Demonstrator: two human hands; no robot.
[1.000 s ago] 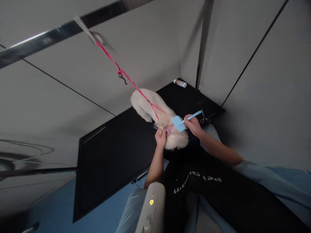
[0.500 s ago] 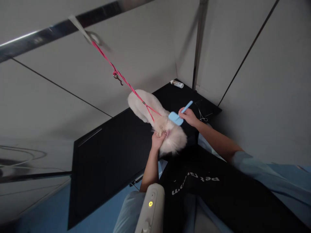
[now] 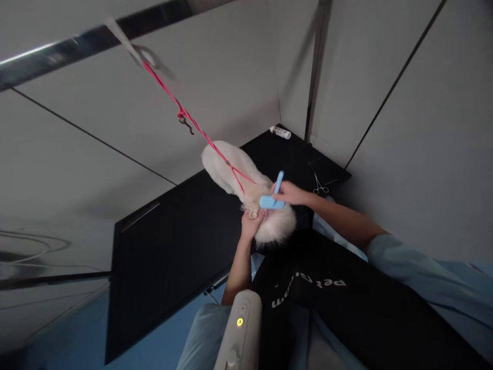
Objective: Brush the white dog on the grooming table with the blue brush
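A white dog (image 3: pixel 231 167) stands on a black grooming table (image 3: pixel 173 246), its fluffy head (image 3: pixel 276 227) turned towards me. A pink leash (image 3: pixel 196 125) loops round its neck and runs up to a bar. Closed on the dog's ear, beside the head, is my left hand (image 3: pixel 251 226); its fingertips are partly hidden in tan fur. My right hand (image 3: pixel 289 193) grips the handle of a light blue slicker brush (image 3: pixel 272 202). The brush's flat head lies over the fur near that ear, bristle side down and out of sight.
A white bottle (image 3: pixel 281 132) lies at the table's far corner. Scissors-like forceps (image 3: pixel 320 188) rest near the right edge. A metal bar (image 3: pixel 92 43) crosses above, holding the leash. A pale device with a yellow light (image 3: pixel 239 329) rises close in front of me.
My right hand has moved the brush left and down onto the fur by the ear, and its handle has swung more upright. My left hand stays at the ear.
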